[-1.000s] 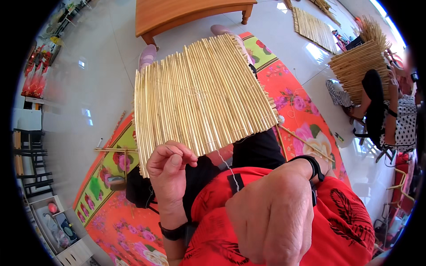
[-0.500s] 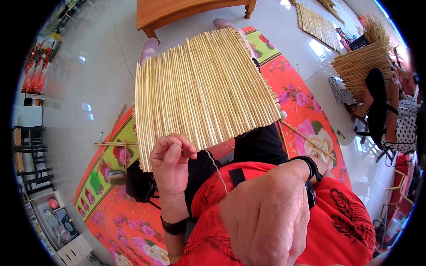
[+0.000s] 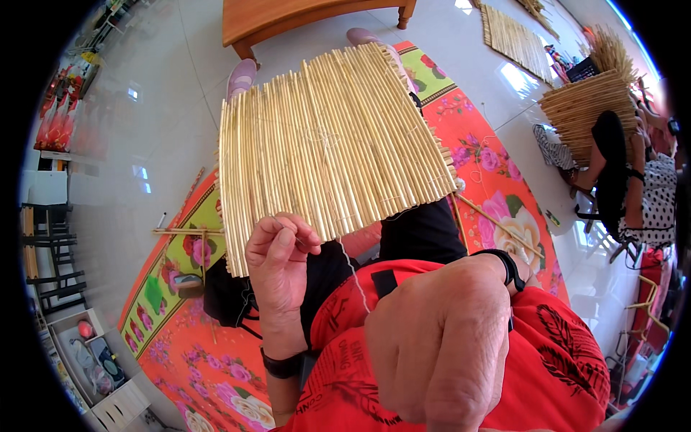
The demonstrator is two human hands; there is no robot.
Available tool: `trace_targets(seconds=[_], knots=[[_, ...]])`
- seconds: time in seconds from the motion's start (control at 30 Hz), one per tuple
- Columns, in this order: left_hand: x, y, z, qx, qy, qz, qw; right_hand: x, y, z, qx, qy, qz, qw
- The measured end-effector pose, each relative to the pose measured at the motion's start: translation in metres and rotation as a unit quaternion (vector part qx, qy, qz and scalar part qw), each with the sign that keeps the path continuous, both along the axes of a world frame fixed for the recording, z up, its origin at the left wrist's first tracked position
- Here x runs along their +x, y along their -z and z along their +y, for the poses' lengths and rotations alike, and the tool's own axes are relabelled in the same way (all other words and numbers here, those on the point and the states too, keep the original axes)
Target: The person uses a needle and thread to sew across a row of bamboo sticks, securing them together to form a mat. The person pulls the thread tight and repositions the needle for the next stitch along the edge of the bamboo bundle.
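A mat of pale straw-coloured reed stalks (image 3: 331, 137) lies across my lap, its stalks side by side and bound with thin thread. My left hand (image 3: 279, 255) is at its near edge, left of the middle, thumb and fingers pinched together. What they pinch is too small to make out. From the mat's near edge a white string (image 3: 350, 268) runs toward my right hand (image 3: 439, 349). That hand is closed, close to the camera in front of my red shirt, its fingers turned out of sight. A loose tangle of thread (image 3: 327, 138) rests on the mat's middle.
A red floral floor mat (image 3: 497, 216) lies beneath me. Ahead stands a wooden table (image 3: 309, 21). At right, another person's arm and dotted clothing (image 3: 651, 191) show beside a second reed mat (image 3: 586, 108). Open drawers (image 3: 90, 353) are at lower left.
My right hand has shifted slightly to the right, with the string still running to it. My left hand and the reed mat have barely moved.
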State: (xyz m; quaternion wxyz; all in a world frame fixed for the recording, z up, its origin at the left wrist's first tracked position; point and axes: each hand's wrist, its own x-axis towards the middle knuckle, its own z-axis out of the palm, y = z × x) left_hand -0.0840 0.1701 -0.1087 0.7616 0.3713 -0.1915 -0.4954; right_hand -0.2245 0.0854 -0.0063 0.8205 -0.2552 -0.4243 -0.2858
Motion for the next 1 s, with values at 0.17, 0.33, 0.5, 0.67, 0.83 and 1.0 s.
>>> trace_targets(seconds=[0.17, 0.33, 0.5, 0.67, 0.83, 1.0], knots=[[0.000, 0.001, -0.003, -0.005, 0.006, 0.000, 1.000, 0.000, -0.003, -0.003, -0.011, 0.019, -0.008, 1.000], [0.001, 0.002, -0.001, 0.000, 0.004, -0.003, 1.000, -0.002, -0.004, -0.011, -0.058, 0.016, -0.005, 0.998], [0.004, 0.001, -0.002, 0.006, -0.007, -0.006, 1.000, -0.006, -0.005, -0.005, -0.011, 0.092, 0.016, 0.996], [0.006, -0.001, 0.000, 0.005, -0.012, -0.008, 1.000, -0.001, 0.005, -0.020, -0.160, 0.171, -0.040, 0.971], [0.004, -0.004, 0.000, 0.006, -0.015, -0.028, 0.999, -0.004, -0.011, -0.027, -0.134, 0.146, -0.020, 0.980], [0.008, -0.005, 0.002, -0.002, -0.018, -0.039, 0.999, -0.006, 0.001, -0.022, -0.104, 0.096, -0.011, 0.990]])
